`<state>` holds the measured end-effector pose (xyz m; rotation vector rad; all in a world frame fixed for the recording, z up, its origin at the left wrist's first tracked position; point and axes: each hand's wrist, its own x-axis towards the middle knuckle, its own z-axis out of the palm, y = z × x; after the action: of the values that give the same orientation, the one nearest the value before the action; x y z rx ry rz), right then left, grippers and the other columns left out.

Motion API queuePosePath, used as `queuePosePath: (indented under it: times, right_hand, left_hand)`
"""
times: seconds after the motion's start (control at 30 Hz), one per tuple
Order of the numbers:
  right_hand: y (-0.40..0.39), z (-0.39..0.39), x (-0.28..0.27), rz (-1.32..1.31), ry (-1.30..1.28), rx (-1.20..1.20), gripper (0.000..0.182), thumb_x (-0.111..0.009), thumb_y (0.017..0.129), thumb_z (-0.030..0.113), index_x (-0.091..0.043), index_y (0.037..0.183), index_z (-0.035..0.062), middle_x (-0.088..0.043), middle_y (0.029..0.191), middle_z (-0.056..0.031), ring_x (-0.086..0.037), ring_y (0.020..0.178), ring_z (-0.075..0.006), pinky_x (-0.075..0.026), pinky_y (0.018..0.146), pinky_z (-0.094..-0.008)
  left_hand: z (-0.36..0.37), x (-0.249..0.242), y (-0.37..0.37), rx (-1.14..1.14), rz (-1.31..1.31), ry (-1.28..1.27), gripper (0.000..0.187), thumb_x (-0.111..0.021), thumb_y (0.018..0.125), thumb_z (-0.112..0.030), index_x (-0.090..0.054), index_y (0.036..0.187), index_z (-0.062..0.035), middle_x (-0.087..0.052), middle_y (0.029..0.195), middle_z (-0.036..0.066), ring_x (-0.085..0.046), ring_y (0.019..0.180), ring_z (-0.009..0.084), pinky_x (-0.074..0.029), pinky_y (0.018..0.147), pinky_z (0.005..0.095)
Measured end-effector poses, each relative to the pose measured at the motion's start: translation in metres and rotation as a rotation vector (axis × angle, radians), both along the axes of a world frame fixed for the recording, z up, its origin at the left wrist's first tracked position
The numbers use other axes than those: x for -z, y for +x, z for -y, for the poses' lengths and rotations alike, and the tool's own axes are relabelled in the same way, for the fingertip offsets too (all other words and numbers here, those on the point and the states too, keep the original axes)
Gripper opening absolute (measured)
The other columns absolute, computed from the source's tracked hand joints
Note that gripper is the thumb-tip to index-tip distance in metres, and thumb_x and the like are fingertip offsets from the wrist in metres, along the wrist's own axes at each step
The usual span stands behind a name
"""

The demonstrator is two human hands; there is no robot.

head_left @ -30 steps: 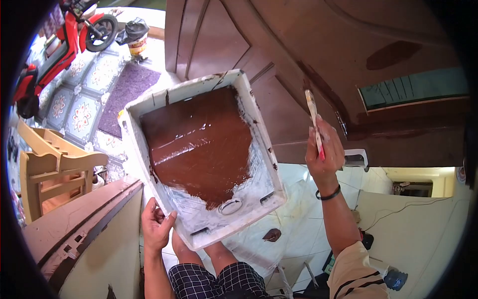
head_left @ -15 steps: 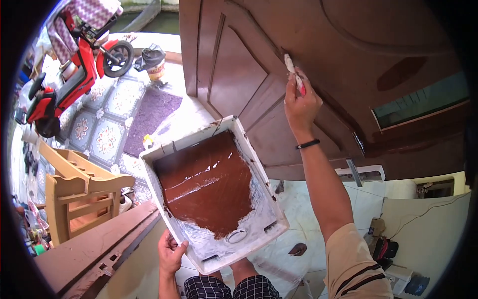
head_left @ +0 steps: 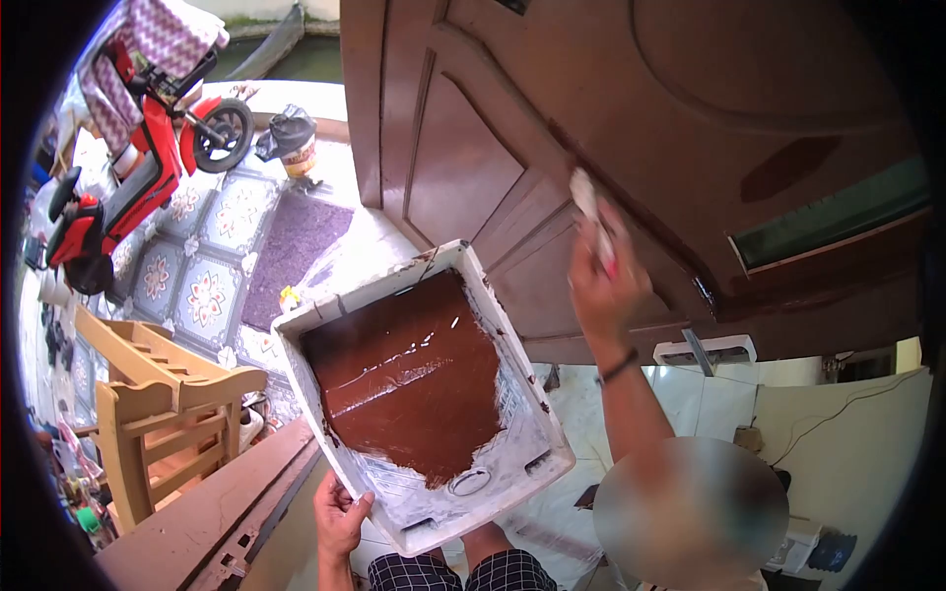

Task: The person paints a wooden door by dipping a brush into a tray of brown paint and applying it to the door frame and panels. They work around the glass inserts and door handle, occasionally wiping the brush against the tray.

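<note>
My left hand (head_left: 341, 517) grips the lower left corner of a white paint tray (head_left: 527, 473), its thumb over the rim. Glossy reddish-brown paint (head_left: 409, 394) covers most of the tray's floor, leaving the near end whitish and streaked. Slightly blurred by motion, my right hand (head_left: 608, 281) is closed around a paintbrush (head_left: 584, 195) with a pale handle and a red-pink end. The brush tip meets the brown panelled door (head_left: 690, 128) at a moulding groove. Darker, wet-looking brown runs along that moulding toward the lower right.
A metal door handle (head_left: 698, 350) juts out below the brush. On the left stand a wooden piece of furniture (head_left: 187, 399) and a red two-wheeler (head_left: 148, 167). A bucket with a black bag (head_left: 294, 148) and a purple mat (head_left: 301, 246) lie beyond the door.
My right hand and the brush have moved downward along the door's moulding. The tray, still in my left hand, sits slightly lower in view.
</note>
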<state>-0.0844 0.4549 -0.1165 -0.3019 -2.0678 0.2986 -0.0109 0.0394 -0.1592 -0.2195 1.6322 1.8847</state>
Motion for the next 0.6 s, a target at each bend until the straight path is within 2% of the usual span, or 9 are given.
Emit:
queuePosePath:
  times: [0.03, 0.13, 0.23, 0.33, 0.43, 0.6]
  right_hand:
    - [-0.023, -0.006, 0.000, -0.040, -0.027, -0.031, 0.018, -0.066, 0.086, 0.006, -0.066, 0.104, 0.0028, -0.069, 0.084, -0.0192, -0.069, 0.072, -0.0336, -0.055, 0.061, -0.0355]
    - [-0.058, -0.024, 0.004, -0.090, -0.181, -0.061, 0.012, -0.066, 0.086, 0.006, -0.065, 0.097, 0.0048, -0.066, 0.078, -0.0200, -0.068, 0.068, -0.0341, -0.053, 0.058, -0.0359]
    - [-0.027, -0.027, 0.005, 0.029, -0.080, 0.148, 0.010, -0.066, 0.088, 0.010, -0.065, 0.096, 0.0044, -0.069, 0.079, -0.0148, -0.071, 0.071, -0.0286, -0.055, 0.062, -0.0343]
    - [0.019, -0.019, 0.012, 0.063, -0.076, 0.331, 0.009, -0.066, 0.089, 0.011, -0.065, 0.095, 0.0040, -0.069, 0.077, -0.0135, -0.072, 0.071, -0.0258, -0.055, 0.060, -0.0348]
    - [0.026, -0.009, 0.001, -0.122, -0.102, 0.153, 0.009, -0.064, 0.087, 0.010, -0.064, 0.095, 0.0052, -0.065, 0.072, -0.0169, -0.067, 0.061, -0.0330, -0.052, 0.054, -0.0362]
    - [-0.034, -0.019, -0.002, -0.073, -0.246, 0.033, 0.009, -0.063, 0.088, 0.013, -0.062, 0.090, 0.0044, -0.065, 0.070, -0.0175, -0.068, 0.063, -0.0331, -0.053, 0.056, -0.0376]
  left_hand:
    - [-0.002, -0.001, -0.001, -0.015, -0.009, 0.010, 0.039, -0.064, 0.081, 0.004, -0.053, 0.118, 0.0040, -0.064, 0.090, 0.003, -0.059, 0.074, 0.0049, -0.045, 0.064, 0.0182]
    - [0.002, 0.000, -0.001, 0.014, -0.001, -0.015, 0.040, -0.064, 0.080, 0.004, -0.053, 0.118, 0.0039, -0.064, 0.090, 0.003, -0.059, 0.074, 0.0049, -0.045, 0.064, 0.0184]
    - [0.002, -0.001, -0.004, 0.033, 0.018, -0.018, 0.039, -0.065, 0.080, 0.004, -0.053, 0.118, 0.0039, -0.064, 0.090, 0.003, -0.059, 0.074, 0.0048, -0.045, 0.065, 0.0185]
    - [0.003, 0.003, -0.007, 0.038, 0.005, -0.003, 0.039, -0.065, 0.080, 0.004, -0.054, 0.117, 0.0039, -0.065, 0.090, 0.003, -0.059, 0.075, 0.0049, -0.046, 0.065, 0.0186]
    - [0.005, 0.003, -0.008, 0.064, 0.007, 0.000, 0.039, -0.065, 0.080, 0.005, -0.054, 0.117, 0.0038, -0.065, 0.091, 0.003, -0.059, 0.076, 0.0052, -0.046, 0.067, 0.0189]
    - [0.003, 0.005, -0.007, 0.044, -0.007, 0.011, 0.040, -0.065, 0.080, 0.005, -0.054, 0.118, 0.0036, -0.065, 0.093, 0.004, -0.061, 0.078, 0.0062, -0.047, 0.068, 0.0193]
